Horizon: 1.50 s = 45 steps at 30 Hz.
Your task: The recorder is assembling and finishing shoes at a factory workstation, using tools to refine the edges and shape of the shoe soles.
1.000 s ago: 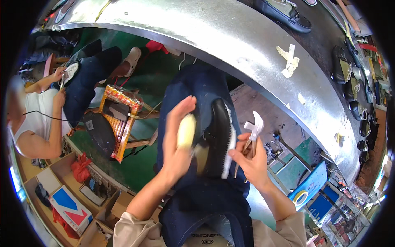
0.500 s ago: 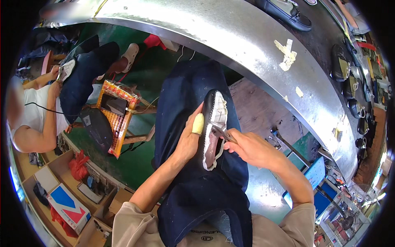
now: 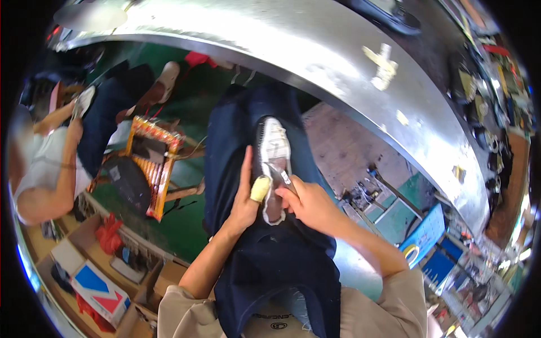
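A black shoe [image 3: 275, 141] lies bottom up over my lap, its toe pointing away from me. White lining is folded over its edge, with lines drawn across the toe part, and a brown insole shows toward the heel. My left hand [image 3: 245, 204] steadies the shoe from its left side. Its thumb, wrapped in yellow tape, presses on the rim while the index finger stretches along the side. In my closed right hand [image 3: 304, 204] are grey metal pincers [image 3: 280, 172], their head against the middle of the shoe's bottom. The fingers cover most of the handles.
A metal-topped bench [image 3: 315, 50] curves around ahead and to the right, with several dark shoes beyond it. Left stands a bamboo stool [image 3: 163, 169]; behind it a co-worker [image 3: 56, 163] handles another shoe. A blue stool [image 3: 422, 234] stands at right, a compartmented wooden box [image 3: 84, 236] at lower left.
The shoe has rolled so its bottom faces up more, and it sits a little further left over my lap. My right hand and the pincers have moved left with it. The whole view has shifted slightly.
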Each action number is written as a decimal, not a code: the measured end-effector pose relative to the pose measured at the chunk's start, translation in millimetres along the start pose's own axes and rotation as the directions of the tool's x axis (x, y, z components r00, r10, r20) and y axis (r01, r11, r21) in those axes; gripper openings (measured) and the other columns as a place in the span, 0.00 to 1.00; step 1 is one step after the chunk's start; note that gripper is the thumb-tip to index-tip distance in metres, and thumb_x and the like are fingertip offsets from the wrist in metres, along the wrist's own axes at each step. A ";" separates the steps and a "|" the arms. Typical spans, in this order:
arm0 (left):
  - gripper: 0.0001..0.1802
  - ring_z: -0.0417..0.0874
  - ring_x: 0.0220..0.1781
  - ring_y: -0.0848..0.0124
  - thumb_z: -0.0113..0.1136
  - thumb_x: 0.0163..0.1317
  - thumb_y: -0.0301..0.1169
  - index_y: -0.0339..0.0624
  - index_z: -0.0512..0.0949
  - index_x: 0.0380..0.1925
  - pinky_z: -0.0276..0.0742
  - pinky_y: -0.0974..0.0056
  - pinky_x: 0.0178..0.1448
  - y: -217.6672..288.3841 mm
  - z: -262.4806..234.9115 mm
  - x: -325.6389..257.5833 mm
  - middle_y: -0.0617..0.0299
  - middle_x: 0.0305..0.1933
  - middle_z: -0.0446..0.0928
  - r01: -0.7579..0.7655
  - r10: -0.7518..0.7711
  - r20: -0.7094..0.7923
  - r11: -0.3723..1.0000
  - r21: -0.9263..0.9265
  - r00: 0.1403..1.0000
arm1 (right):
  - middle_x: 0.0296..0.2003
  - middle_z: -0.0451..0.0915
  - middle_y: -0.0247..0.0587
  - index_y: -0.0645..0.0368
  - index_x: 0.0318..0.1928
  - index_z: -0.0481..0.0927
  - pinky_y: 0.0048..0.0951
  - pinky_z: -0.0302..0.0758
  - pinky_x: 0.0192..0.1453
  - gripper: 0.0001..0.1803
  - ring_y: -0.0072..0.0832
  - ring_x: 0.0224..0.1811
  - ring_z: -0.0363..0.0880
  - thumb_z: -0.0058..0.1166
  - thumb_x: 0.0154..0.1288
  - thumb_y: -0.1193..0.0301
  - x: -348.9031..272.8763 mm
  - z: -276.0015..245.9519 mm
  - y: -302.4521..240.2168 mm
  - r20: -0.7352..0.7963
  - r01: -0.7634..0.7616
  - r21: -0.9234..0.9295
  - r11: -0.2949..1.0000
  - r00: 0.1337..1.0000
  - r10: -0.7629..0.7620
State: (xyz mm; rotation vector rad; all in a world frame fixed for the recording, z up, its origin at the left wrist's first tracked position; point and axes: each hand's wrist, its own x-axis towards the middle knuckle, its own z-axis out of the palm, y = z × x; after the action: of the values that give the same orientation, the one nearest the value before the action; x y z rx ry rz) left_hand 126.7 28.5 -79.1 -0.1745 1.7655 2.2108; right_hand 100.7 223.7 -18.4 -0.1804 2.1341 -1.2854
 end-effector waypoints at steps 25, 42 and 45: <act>0.34 0.66 0.77 0.66 0.43 0.81 0.27 0.48 0.49 0.83 0.58 0.63 0.80 24.3 -3.4 28.7 0.54 0.80 0.62 0.115 -0.111 0.038 0.986 -0.122 0.993 | 0.30 0.86 0.46 0.62 0.46 0.71 0.39 0.80 0.34 0.20 0.37 0.27 0.86 0.41 0.84 0.55 11.0 -57.3 -25.8 0.239 -0.343 0.295 0.892 0.930 0.278; 0.41 0.78 0.68 0.54 0.69 0.66 0.39 0.34 0.61 0.73 0.72 0.54 0.71 36.3 2.2 38.5 0.41 0.65 0.76 0.178 -0.177 -0.029 0.936 0.305 0.984 | 0.25 0.83 0.44 0.61 0.46 0.72 0.40 0.77 0.29 0.15 0.39 0.24 0.84 0.50 0.81 0.60 13.6 -44.9 -27.5 -0.183 0.176 -0.069 0.982 0.966 -0.186; 0.51 0.75 0.71 0.52 0.77 0.59 0.45 0.32 0.60 0.74 0.70 0.54 0.73 38.1 6.5 38.9 0.39 0.68 0.72 0.147 -0.162 0.000 0.896 0.419 0.987 | 0.26 0.84 0.48 0.60 0.46 0.74 0.44 0.77 0.27 0.15 0.47 0.26 0.85 0.56 0.76 0.60 42.2 -56.5 -22.5 -0.068 0.403 -0.460 0.791 0.872 -0.484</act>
State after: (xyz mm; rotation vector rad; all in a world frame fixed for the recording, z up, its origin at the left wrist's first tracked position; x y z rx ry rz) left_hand 78.6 33.6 -53.0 -0.1705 2.0770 1.6682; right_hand 30.1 236.7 -0.2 -0.8333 2.6233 -1.0720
